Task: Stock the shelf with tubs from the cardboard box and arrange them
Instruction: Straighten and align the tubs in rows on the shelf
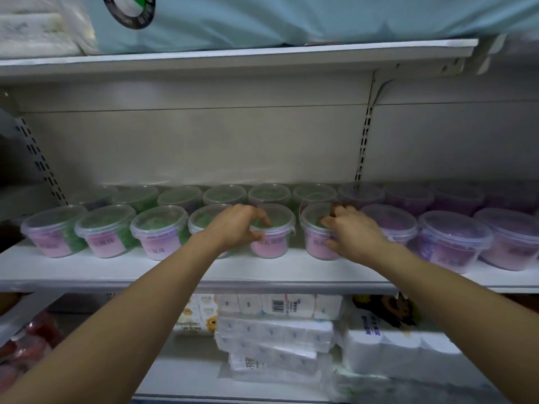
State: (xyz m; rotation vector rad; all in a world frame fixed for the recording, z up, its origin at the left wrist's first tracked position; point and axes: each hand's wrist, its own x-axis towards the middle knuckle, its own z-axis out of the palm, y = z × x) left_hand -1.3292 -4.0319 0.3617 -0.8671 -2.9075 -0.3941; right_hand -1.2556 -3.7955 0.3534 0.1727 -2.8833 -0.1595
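Observation:
Clear lidded tubs with pink labels stand in two rows on the white shelf (116, 269). Those on the left hold green beads, those on the right purple ones. My left hand (236, 227) grips a front-row green tub (275, 243) from its left side, fingers curled over the lid and thumb on the wall. My right hand (354, 234) grips the neighbouring front-row tub (313, 240) from the right, fingers over its lid rim. The two tubs stand upright with a small gap between them. No cardboard box is in view.
The shelf above (233, 55) carries a pale blue soft pack and white packs. Below, tissue packs (274, 330) and toilet rolls (402, 354) fill the lower shelf, with red items (26, 345) at far left. A bare strip of shelf runs in front of the tubs.

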